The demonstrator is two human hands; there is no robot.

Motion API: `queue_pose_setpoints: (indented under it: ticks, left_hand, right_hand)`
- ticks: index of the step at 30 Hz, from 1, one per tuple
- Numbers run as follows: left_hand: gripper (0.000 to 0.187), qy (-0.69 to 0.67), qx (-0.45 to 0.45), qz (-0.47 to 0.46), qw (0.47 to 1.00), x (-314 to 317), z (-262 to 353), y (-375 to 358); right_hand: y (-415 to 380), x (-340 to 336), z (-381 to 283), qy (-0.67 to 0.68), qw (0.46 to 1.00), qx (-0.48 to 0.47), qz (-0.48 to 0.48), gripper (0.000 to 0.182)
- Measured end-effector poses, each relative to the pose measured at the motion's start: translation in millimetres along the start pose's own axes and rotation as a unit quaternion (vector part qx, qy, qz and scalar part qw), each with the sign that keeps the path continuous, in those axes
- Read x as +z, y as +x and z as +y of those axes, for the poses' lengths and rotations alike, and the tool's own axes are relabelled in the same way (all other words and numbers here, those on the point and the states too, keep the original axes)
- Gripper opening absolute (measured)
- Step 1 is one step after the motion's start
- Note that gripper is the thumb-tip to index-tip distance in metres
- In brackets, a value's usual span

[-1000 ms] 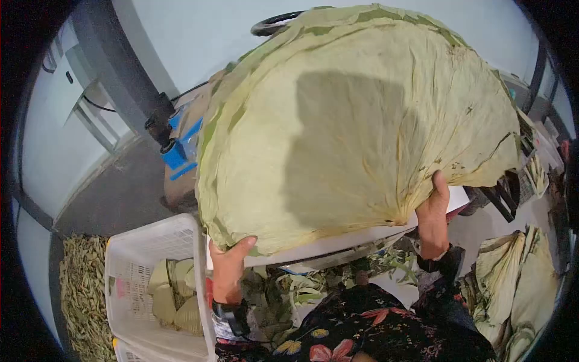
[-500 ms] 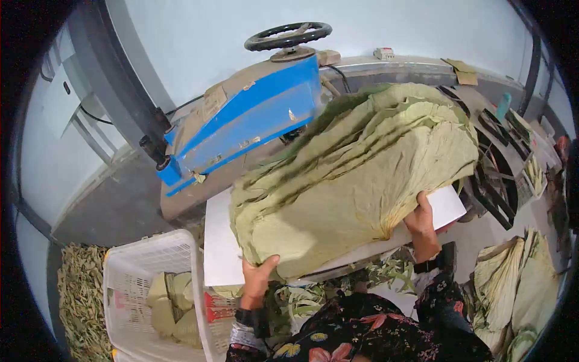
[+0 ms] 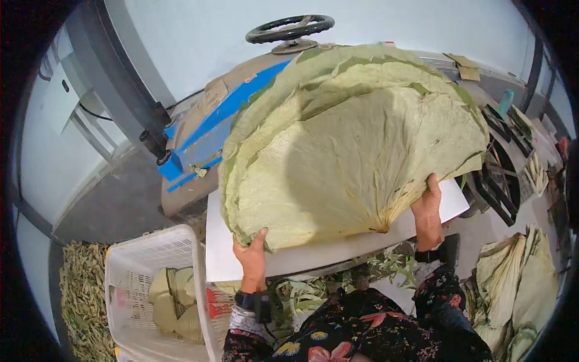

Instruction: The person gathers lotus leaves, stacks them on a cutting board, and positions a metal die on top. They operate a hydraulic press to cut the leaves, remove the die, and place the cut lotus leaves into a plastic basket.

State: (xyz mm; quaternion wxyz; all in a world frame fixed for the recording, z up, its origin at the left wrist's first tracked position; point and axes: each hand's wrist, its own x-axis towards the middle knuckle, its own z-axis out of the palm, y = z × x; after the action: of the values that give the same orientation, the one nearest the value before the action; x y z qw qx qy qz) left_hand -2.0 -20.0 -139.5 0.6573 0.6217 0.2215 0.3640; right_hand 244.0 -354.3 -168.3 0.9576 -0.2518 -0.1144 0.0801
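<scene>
A thick stack of dried lotus leaves, folded into half-round fans, is held up over a white board. My left hand grips its lower left corner, with the thumb on the front face and the other fingers hidden behind. At the lower right edge my right hand is closed on the same stack, thumb uppermost. The layered rims fan out along the top, and the pleated stem point sits at the bottom edge, nearer my right hand.
Behind stands a blue machine with a black handwheel. A white plastic basket holding cut leaf pieces is at lower left, beside leaf scraps. More folded leaves lie at lower right, below black metal frames.
The stack has tipped up, so its front face now shows more fully and its top rim hides more of the blue machine. Both hands have risen slightly with it.
</scene>
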Motion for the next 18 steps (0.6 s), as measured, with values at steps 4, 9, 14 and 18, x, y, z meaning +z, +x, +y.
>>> queue_pose_setpoints:
  ticks: [4,9,14,18]
  left_hand:
    - [0.044,-0.020,0.022,-0.069,0.997,-11,-15,-3]
    - [0.048,0.033,0.003,-0.035,0.999,-11,-13,-6]
    - [0.040,0.004,0.045,-0.059,0.997,-8,-23,-5]
    - [0.041,0.023,0.000,-0.041,0.999,-10,15,-5]
  right_hand:
    - [-7,-3,-3,0.021,0.995,0.034,-0.095,0.063]
    - [-7,11,3,-0.008,0.999,0.022,0.021,0.066]
    - [-4,8,16,-0.048,0.997,0.020,-0.057,0.063]
    - [-12,38,3,-0.060,0.998,0.030,-0.022,0.059]
